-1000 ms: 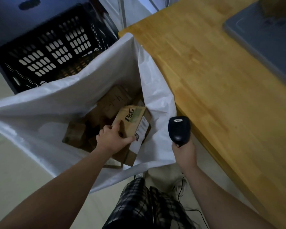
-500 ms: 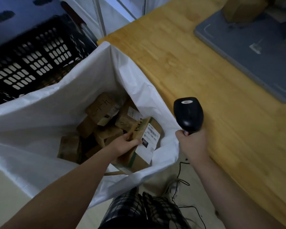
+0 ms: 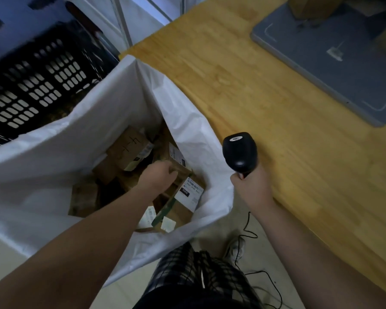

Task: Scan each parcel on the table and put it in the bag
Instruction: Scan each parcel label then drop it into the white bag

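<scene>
The white bag [image 3: 54, 143] stands open beside the wooden table [image 3: 265, 103], with several cardboard parcels [image 3: 129, 150] inside. My left hand [image 3: 159, 177] reaches down into the bag, its fingers curled over the top edge of a brown parcel with a white label [image 3: 188, 194]. That parcel leans against the bag's right wall. My right hand [image 3: 252, 188] grips the handle of a black barcode scanner [image 3: 240, 152], held upright over the table's edge just right of the bag.
A grey mat [image 3: 334, 63] lies on the table at the far right, with a cardboard box [image 3: 314, 7] at its top edge. A black slotted crate [image 3: 31, 85] stands behind the bag. The scanner's cable [image 3: 247, 233] trails on the floor by my legs.
My left hand has lowered the labelled parcel deeper into the bag, against its right wall. My right hand with the scanner has drifted a little to the right, over the table's edge.
</scene>
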`<state>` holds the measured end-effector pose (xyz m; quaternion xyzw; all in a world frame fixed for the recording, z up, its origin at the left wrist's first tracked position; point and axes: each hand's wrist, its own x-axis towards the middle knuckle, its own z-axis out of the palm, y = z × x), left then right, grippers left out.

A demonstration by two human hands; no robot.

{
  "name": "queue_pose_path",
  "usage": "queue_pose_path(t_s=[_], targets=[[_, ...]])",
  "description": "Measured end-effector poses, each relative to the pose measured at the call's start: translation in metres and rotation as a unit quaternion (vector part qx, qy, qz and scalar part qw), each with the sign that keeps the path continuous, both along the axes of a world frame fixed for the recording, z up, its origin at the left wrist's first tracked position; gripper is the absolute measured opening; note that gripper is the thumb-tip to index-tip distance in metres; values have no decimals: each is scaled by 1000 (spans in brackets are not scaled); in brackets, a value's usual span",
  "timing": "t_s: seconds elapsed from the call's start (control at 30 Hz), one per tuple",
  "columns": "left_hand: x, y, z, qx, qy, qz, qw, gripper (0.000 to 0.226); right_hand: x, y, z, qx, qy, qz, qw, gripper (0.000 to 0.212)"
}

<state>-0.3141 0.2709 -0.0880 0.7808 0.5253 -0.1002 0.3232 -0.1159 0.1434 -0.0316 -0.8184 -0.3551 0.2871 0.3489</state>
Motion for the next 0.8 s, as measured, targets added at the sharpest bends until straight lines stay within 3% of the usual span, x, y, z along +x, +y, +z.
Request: queue_pose_path(t_s=[0.1, 0.23, 0.33, 0.6, 0.8], targets=[[9, 9, 20, 40, -51, 2, 998, 25, 5, 4, 8, -14, -17, 8, 1000, 44], [39, 21, 59, 85, -104, -27, 991, 39, 32, 15, 32, -16, -42, -35, 998, 25], [73, 29, 85, 124, -131, -75, 981, 41, 61, 15, 54, 3, -49, -68, 996, 28], [206, 26, 142, 151, -184, -169, 956, 41, 158, -29, 103, 42, -60, -212, 975, 27], [317, 3, 172, 161, -215, -214, 939, 40, 259, -71, 132, 20, -145, -224, 964, 24]])
